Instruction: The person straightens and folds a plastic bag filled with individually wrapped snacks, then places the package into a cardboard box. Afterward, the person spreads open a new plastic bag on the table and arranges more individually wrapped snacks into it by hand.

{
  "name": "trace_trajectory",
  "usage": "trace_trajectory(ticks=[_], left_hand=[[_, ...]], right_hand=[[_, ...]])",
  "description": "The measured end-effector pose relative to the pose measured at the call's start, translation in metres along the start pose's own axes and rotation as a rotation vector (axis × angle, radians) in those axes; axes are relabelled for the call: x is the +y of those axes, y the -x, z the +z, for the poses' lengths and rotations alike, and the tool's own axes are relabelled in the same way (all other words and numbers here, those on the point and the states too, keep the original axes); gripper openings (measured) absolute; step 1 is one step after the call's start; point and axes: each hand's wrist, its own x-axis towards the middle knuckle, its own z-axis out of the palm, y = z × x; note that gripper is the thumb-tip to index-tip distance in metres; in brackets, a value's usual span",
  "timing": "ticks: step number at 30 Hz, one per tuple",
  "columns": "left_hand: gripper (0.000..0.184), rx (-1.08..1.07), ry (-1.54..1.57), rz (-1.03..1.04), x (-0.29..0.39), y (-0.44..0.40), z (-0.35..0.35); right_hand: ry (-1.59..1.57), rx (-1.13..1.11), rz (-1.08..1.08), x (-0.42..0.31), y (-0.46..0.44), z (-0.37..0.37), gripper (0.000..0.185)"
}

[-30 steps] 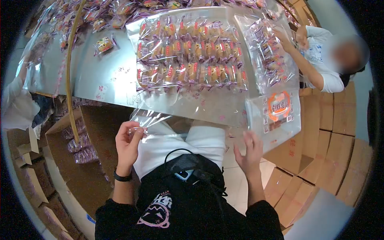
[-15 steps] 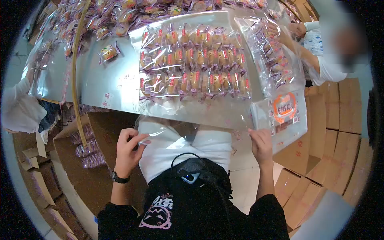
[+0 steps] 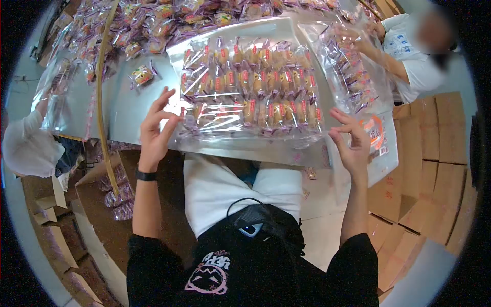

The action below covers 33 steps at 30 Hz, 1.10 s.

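A large clear plastic bag [image 3: 225, 128] lies on the metal table, with three rows of individually wrapped cakes [image 3: 255, 82] in it. At its near left corner, my left hand [image 3: 157, 130] has thumb and index finger pinched on the film, the other fingers raised. My right hand [image 3: 353, 140] pinches the near right corner in the same way. Between the two hands the bag's near edge lies over the front row of cakes. Beside my right hand is a stack of flat printed bags [image 3: 381, 148].
A heap of wrapped cakes [image 3: 148, 25] covers the far side, and one loose cake [image 3: 142, 75] lies at left. A tan strip [image 3: 100, 92] crosses the left side. A co-worker [image 3: 409, 56] handles another filled bag [image 3: 353, 71] at right. Cardboard boxes [image 3: 427, 133] stand at right.
Both my hands have moved up and forward from my lap to the table's near edge. The bag's near edge, hanging over my lap before, now lies up by the front row.
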Motion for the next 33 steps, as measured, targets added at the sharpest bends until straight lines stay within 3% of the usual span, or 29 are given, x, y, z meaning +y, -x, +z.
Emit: trace_trajectory(ticks=[2,7,14,18,19,22,27,33], left_hand=[[0.016,-0.109,0.084,-0.102,-0.009,-0.016,-0.003],[0.027,-0.227,0.07,-0.097,-0.011,-0.033,-0.002],[0.041,-0.354,-0.206,-0.043,-0.01,-0.052,-0.005],[0.044,-0.235,-0.005,-0.169,-0.024,-0.049,0.001],[0.038,-0.258,-0.006,-0.163,-0.028,-0.052,-0.001],[0.03,-0.329,-0.278,-0.086,-0.024,-0.059,0.001],[0.033,-0.177,0.013,-0.02,-0.031,-0.06,0.025],[0.039,-0.177,0.03,-0.123,-0.024,-0.064,0.01]], right_hand=[[-0.124,-0.073,0.042,0.011,-0.015,0.001,0.009],[-0.375,-0.175,0.1,0.043,-0.041,-0.002,0.013],[-0.199,-0.256,0.172,0.042,-0.067,0.015,0.027],[-0.192,-0.239,0.274,0.043,-0.078,0.018,0.026],[-0.2,-0.234,0.298,0.044,-0.077,0.019,0.025],[0.097,-0.266,0.244,0.045,-0.083,0.019,0.026],[-0.077,-0.12,0.117,0.058,-0.069,0.033,0.03],[-0.145,-0.047,0.214,0.06,-0.072,0.039,0.028]])
